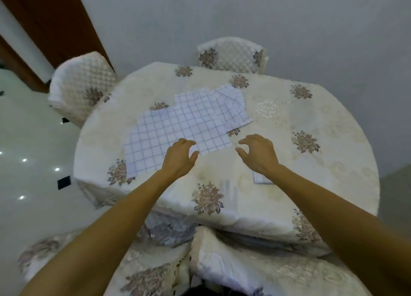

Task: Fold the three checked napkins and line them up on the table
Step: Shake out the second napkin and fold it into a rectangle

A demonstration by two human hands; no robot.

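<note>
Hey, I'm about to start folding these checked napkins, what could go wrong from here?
The middle napkin overlaps the left napkin and the right napkin, so lifting one may drag the others askew. The left napkin's near corner lies close to the table edge and might slide off. The left hand and right hand hold nothing yet; a hasty grab could bunch the fabric.

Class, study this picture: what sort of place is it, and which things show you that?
Probably a home dining room: a round table under a flowered cloth, chairs in matching quilted covers drawn up to it, and checked napkins spread on top.
</note>
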